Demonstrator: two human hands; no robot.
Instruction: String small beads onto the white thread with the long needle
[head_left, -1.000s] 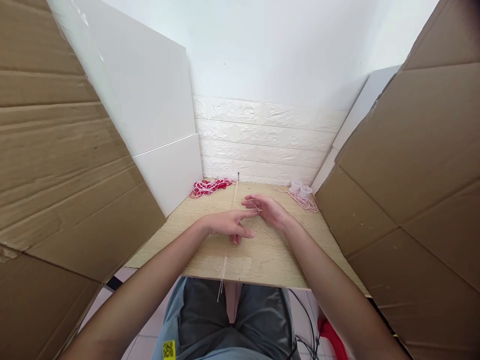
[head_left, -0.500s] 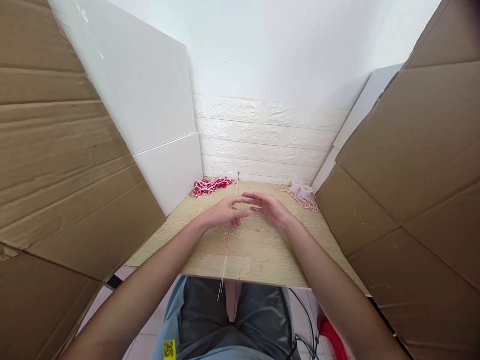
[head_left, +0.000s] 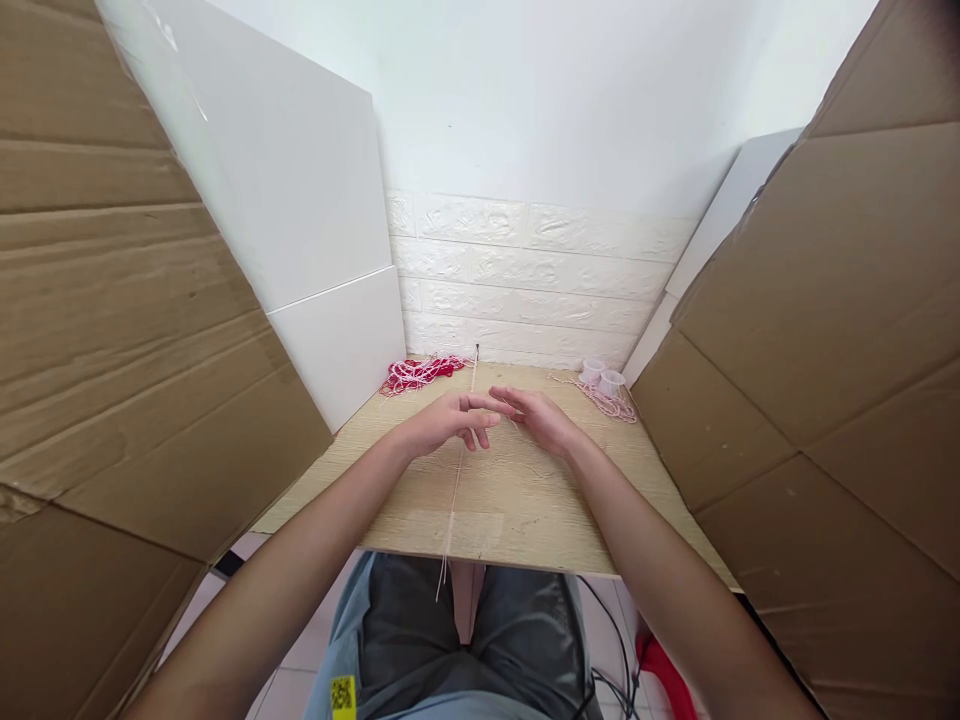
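A thin white cord (head_left: pixel 456 490) is stretched from a small dark hook (head_left: pixel 477 347) at the wall, across the table and over its front edge, where loose ends hang. My left hand (head_left: pixel 454 420) is over this cord, fingers apart, its index finger reaching to the fingertips of the other hand. Opposite it, my right hand (head_left: pixel 544 420) has its fingers bent leftward and close together. Whatever thin strand may be between the fingertips there is too fine to make out. Faint pale thread lies on the wooden table (head_left: pixel 547 510) under the hands.
Tangled red and white cords (head_left: pixel 424 373) lie at the back left. Small clear plastic cups (head_left: pixel 611 383) stand at the back right beside a pink-white twisted cord (head_left: pixel 606 403). Cardboard walls (head_left: pixel 135 300) flank both sides. A brick-patterned wall (head_left: pixel 525 270) closes the back.
My left index finger has come to the right fingertips, and its other fingers have spread slightly. The strand seen by my right fingers before no longer shows clearly. The stretched cord stays in place.
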